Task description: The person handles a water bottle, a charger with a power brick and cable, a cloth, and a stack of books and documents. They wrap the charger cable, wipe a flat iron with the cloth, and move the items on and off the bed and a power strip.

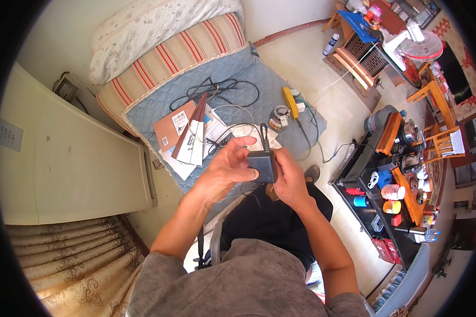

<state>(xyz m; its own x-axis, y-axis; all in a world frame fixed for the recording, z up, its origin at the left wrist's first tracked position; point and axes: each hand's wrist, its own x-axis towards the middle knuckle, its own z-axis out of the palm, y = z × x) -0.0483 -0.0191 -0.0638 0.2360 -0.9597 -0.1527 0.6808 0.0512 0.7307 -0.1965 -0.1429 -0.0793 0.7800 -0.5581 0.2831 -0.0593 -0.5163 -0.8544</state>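
Both my hands hold a black power adapter (pixel 261 166) up over the front part of the bed, its cable leaving the top through a ribbed strain relief. My left hand (pixel 230 164) grips its left side, the thumb lying across the front. Around its right edge curl the fingers of my right hand (pixel 288 176). Beyond them on the blue quilted cover (pixel 242 65) lie a coiled black cable (pixel 238 84), a brown folder or book (pixel 167 123), a folded paper fan (pixel 190 138) and loose papers. Farther right are a yellow power strip (pixel 290 102) and rolls of tape (pixel 279 117).
A white cabinet or appliance (pixel 79 158) stands at left above patterned curtains (pixel 83 273). A black table (pixel 365 198) with jars and pots is at right. A cord runs over the floor towards it. A white fan (pixel 404 47) stands at the upper right.
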